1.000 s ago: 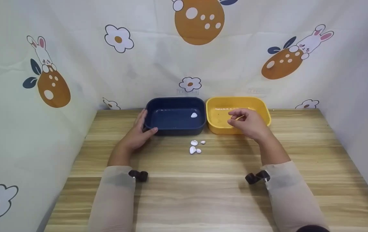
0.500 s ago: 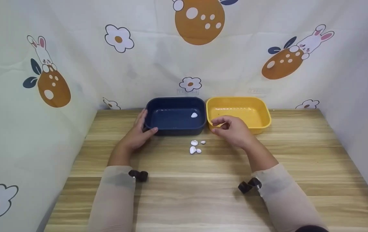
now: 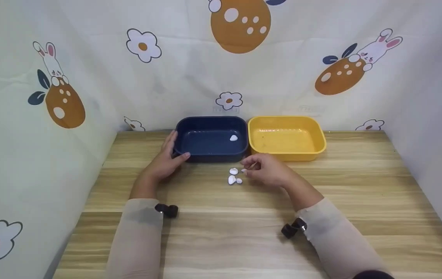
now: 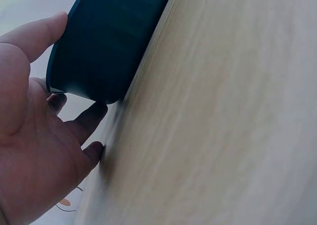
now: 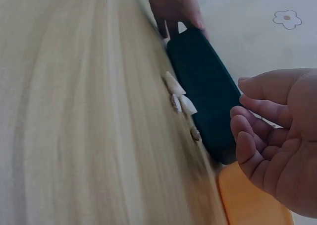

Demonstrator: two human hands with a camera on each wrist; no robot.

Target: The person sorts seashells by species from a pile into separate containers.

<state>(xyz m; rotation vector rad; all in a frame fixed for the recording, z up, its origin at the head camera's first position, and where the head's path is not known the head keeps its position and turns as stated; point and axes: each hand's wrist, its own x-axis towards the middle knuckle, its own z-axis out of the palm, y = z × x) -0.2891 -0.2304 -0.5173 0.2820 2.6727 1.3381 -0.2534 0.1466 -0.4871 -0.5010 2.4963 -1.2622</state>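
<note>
A dark blue bin [image 3: 213, 158] stands at the back of the table with one white shell [image 3: 233, 138] inside. My left hand [image 3: 163, 161] rests against its left end, thumb near the front corner, fingers extended along the side. Several white shells [image 3: 231, 179] lie on the wood in front of the bins. Over the smallest, rightmost shell [image 3: 243, 170] hovers my right hand [image 3: 269, 170], its fingers loosely bent. In the right wrist view a gap shows between thumb and fingertips [image 5: 243, 141], with nothing held; that small shell [image 5: 195, 134] appears on the table.
A yellow bin [image 3: 288, 157] stands right beside the blue one, behind my right hand. Patterned cloth [image 3: 190, 69] hangs close behind both bins and along the sides. The wooden tabletop [image 3: 221, 232] stretches toward me between the forearms.
My right hand has come from above the yellow bin, moving left and toward me, down to the shells. The left hand stays at the blue bin; the shells have not moved.
</note>
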